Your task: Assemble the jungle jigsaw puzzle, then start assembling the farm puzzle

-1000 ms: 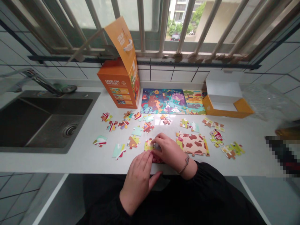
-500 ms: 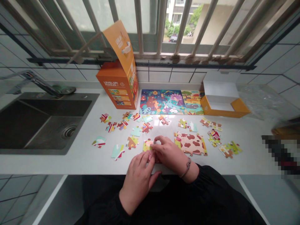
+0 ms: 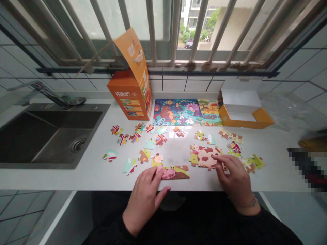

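Observation:
Joined jigsaw pieces with a pink pig (image 3: 169,174) lie near the counter's front edge. My left hand (image 3: 146,192) rests on their left end, fingers stretched and thumb apart. To the right is a joined cow section (image 3: 205,154) with brown patches. My right hand (image 3: 233,175) reaches over its lower right corner, index finger and thumb apart, fingertips at the puzzle surface. That hand hides part of the corner. Just left of the pig section are a brown and green piece (image 3: 144,156) and a mint piece with a red and white stripe (image 3: 130,166).
Loose pieces (image 3: 160,140) are scattered across the counter. Behind them lies a finished-looking animal picture (image 3: 178,114). An orange puzzle box (image 3: 130,102) stands open at its left, a low yellow box (image 3: 240,119) at its right. A dark sink (image 3: 88,126) is set in at left.
My right hand has left the pig section and moved right to the cow section. My left hand has stayed, shifting slightly left. More of the pig section shows now.

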### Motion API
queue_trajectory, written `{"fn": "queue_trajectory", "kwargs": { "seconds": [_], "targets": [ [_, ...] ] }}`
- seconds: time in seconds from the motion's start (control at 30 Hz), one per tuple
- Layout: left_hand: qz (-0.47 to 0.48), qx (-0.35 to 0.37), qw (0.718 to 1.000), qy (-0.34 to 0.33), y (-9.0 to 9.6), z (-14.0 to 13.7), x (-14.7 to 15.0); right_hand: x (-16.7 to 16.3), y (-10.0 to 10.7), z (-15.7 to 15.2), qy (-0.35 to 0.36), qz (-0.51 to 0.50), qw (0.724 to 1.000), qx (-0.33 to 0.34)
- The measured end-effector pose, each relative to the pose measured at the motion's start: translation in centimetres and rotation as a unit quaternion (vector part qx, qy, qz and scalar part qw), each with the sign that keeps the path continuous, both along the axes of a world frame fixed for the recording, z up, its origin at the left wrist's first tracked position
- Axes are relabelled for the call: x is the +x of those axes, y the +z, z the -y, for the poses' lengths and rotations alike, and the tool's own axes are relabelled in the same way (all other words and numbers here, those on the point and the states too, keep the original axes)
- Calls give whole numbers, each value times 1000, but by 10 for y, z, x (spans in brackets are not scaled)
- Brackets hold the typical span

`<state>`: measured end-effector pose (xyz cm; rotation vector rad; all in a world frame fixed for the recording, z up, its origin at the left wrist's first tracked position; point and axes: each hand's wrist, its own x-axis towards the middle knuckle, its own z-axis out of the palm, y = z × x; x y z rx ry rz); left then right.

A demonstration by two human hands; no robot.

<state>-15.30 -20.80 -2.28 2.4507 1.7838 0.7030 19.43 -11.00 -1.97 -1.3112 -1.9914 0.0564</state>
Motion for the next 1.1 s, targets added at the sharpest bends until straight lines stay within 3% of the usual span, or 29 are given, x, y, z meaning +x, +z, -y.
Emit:
{"fn": "queue_trajectory", "kwargs": {
  "seconds": [0.07, 0.13, 0.23, 0.3, 0.5, 0.63, 0.87, 1.1],
  "targets": [
    [6, 18, 999, 39, 3, -5, -8, 9, -9, 1, -26, -3, 1000, 0],
    [-16, 25, 992, 125, 8, -15, -17, 12, -14, 0, -48, -13, 999, -6],
    [-82, -32, 963, 254, 18, -36, -33, 10, -15, 0, -51, -16, 999, -7],
    [-103, -83, 951, 278, 23, -50, -42, 9, -14, -1, -40, -10, 999, -3],
    [-33, -136, 961, 238, 23, -77, -64, 10, -15, -1, -43, -11, 999, -14],
    [-11, -144, 963, 229, 20, -80, -70, 9, -14, 0, -38, -10, 999, -7],
    [-54, -129, 961, 240, 23, -80, -67, 8, -13, 0, -37, -16, 999, -17],
    [14, -174, 964, 199, 23, -95, -83, 9, -14, 0, -37, -18, 999, -21]
  ]
}}
